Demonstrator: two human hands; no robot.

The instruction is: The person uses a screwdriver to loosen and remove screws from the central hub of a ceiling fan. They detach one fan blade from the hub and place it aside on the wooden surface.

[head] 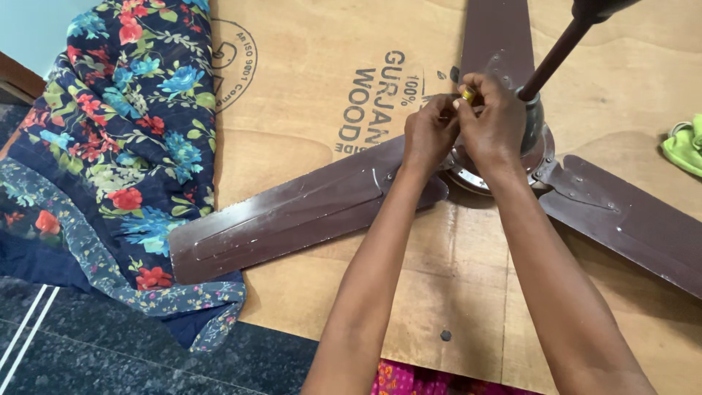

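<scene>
Over the fan hub (528,139), my left hand (430,132) and right hand (494,121) together pinch a small yellow part (468,94). I'd judge steady fingertips and the fan lying flat on the plywood (307,80) matter most.

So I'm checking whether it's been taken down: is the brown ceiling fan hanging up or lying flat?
Lying flat. The ceiling fan rests with blades spread on a plywood sheet on the floor, both hands at its hub.

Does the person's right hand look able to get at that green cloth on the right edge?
Probably yes: the right hand is busy at the fan hub, but only bare plywood lies before the green cloth.
</scene>
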